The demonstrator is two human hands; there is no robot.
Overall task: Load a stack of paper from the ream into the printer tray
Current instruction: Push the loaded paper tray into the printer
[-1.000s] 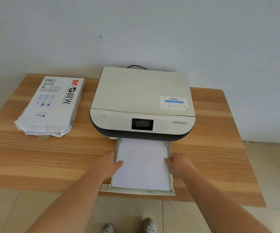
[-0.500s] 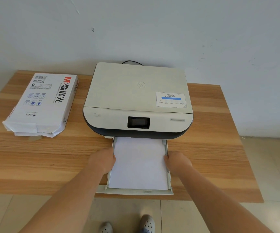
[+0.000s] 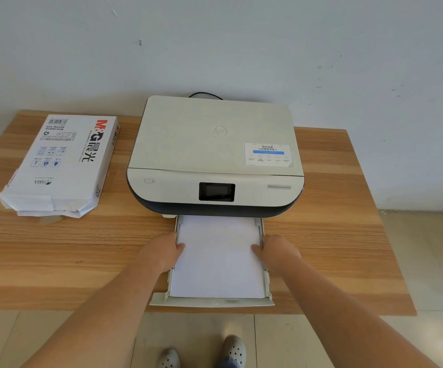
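A: What can't you make out?

B: The far end of the white stack of paper (image 3: 219,257) runs under the cream-and-dark flatbed printer (image 3: 215,160), so its full length is hidden. The fingers of both hands curl down outside the rails of the pulled-out cream plastic tray (image 3: 211,302); only the thumbs show.

A: And the hands?

B: The left hand (image 3: 159,252) and right hand (image 3: 278,251) flank the tray, each thumb lying on a side edge of the paper, which lies flat in the tray between them. Whether they clamp the rails, I cannot tell.

A: Room to move?

B: The tray's front lip, nearer than both hands, overhangs the edge of the light striped wooden table (image 3: 334,248). Bare wood lies outboard of each hand.

A: Anything else about?

B: The torn-open white paper ream wrapper (image 3: 61,166) lies well beyond and outboard of the left hand.
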